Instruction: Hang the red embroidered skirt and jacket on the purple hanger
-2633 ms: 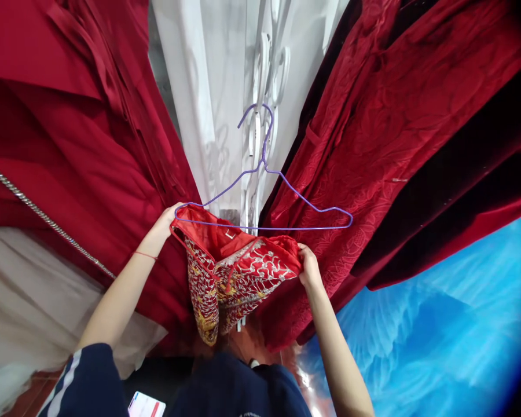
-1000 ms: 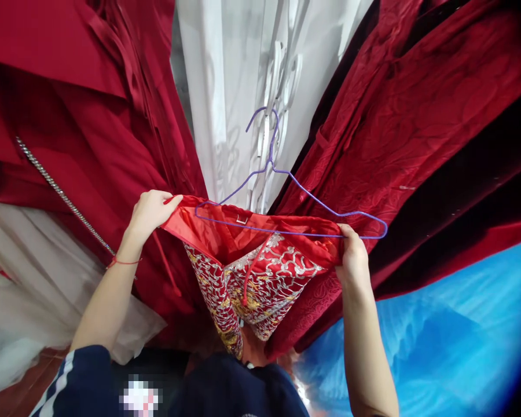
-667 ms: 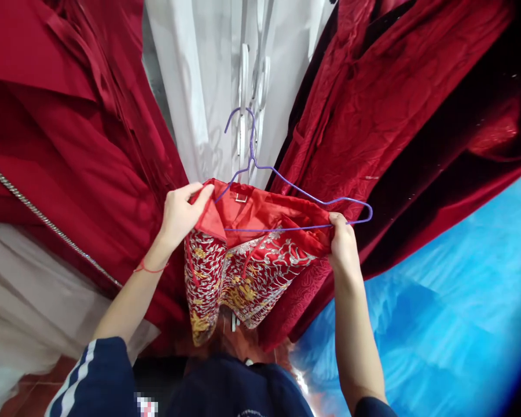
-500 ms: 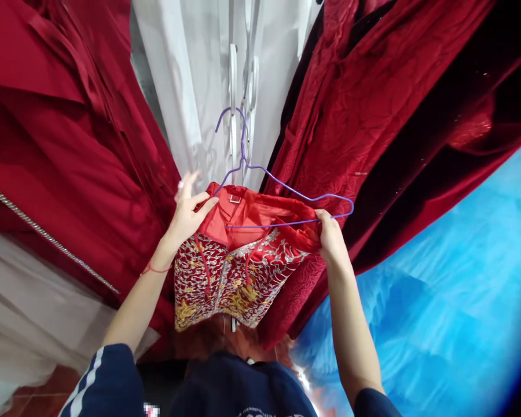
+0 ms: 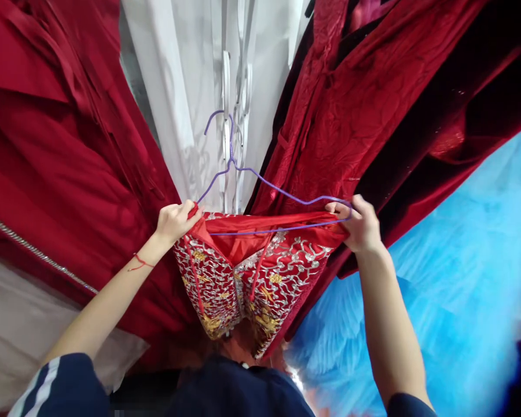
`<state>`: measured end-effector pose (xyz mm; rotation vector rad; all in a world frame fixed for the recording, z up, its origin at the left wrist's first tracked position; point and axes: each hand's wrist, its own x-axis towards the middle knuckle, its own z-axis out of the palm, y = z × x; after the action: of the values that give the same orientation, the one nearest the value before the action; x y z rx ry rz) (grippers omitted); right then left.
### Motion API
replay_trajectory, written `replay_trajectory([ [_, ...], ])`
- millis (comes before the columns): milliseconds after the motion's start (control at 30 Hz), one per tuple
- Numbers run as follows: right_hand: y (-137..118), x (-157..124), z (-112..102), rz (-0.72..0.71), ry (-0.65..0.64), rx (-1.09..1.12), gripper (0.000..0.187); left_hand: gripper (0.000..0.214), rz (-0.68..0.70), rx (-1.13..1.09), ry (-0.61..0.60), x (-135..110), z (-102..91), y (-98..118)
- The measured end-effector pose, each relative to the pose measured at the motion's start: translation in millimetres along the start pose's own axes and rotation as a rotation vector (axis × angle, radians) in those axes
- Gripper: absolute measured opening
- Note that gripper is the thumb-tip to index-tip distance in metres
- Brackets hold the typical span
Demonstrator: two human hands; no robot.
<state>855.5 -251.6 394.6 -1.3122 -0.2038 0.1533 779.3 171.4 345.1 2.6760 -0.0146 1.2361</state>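
In front of me hangs a red bodice (image 5: 269, 289) with silver and gold embroidery, its red lining showing at the open top. A purple wire hanger (image 5: 282, 188) sits partly inside that top, its hook pointing up and left. My left hand (image 5: 177, 223), with a red string at the wrist, is closed on the bodice's left upper edge, over the hanger's left end. My right hand (image 5: 360, 225) is closed around the hanger's right corner, beside the bodice's right upper edge. The hanger's left corner is hidden by the cloth and my left hand.
Dark red garments (image 5: 69, 156) hang at left, one with a glittering trim. A patterned red dress (image 5: 321, 116) and dark velvet hang at right. A white metal rack (image 5: 243, 75) stands behind, before white cloth (image 5: 156, 75). A bright blue feather-patterned surface (image 5: 438, 260) lies at right.
My hands have moved apart, stretching the bodice's top wider and flatter. My left hand's fingers have closed on the edge. My right hand has shifted right and up onto the hanger's corner.
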Motion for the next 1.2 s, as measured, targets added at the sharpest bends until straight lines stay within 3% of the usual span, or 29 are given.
replay_trajectory([
  [67,-5.9,-3.7,0.6,0.049,-0.031,0.029,0.062,0.040,0.053,0.047,0.002,-2.2,-1.3,-9.2],
  [167,-7.1,0.3,6.0,0.106,0.025,-0.003,0.049,0.041,0.084,0.061,0.016,-3.9,-1.3,-14.7],
  [400,-5.1,14.8,8.3,0.083,0.101,-0.231,0.040,0.039,0.025,0.072,0.055,-4.6,-9.9,-7.4],
  [467,-6.8,15.7,7.8,-0.018,0.176,-0.389,0.041,0.038,0.012,0.078,0.065,-6.4,-18.5,-3.1],
  [600,-2.1,15.9,22.0,-0.402,0.356,-0.713,0.041,0.036,-0.007,0.112,0.063,-11.6,-37.1,8.8],
  [667,6.9,16.2,40.2,-0.549,0.462,-0.796,0.031,0.036,-0.027,0.136,0.060,-14.0,-42.5,15.7],
  [800,31.4,16.2,89.1,-0.657,0.644,-0.832,0.003,0.037,-0.068,0.174,0.057,-17.6,-41.8,28.9],
  [900,45.6,11.3,120.9,-0.718,0.574,-0.842,0.017,0.038,-0.079,0.196,0.064,-17.9,-37.0,35.2],
  [1000,52.7,3.0,137.9,-0.738,0.438,-0.996,0.022,0.038,-0.083,0.217,0.089,-16.1,-34.1,35.9],
  [1100,56.2,-2.9,138.6,-0.829,0.320,-1.041,0.023,0.038,-0.082,0.219,0.092,-13.9,-32.6,31.8],
  [1200,61.9,-6.7,126.0,-0.948,0.229,-1.030,0.023,0.037,-0.098,0.207,0.103,-12.4,-31.1,25.7],
])
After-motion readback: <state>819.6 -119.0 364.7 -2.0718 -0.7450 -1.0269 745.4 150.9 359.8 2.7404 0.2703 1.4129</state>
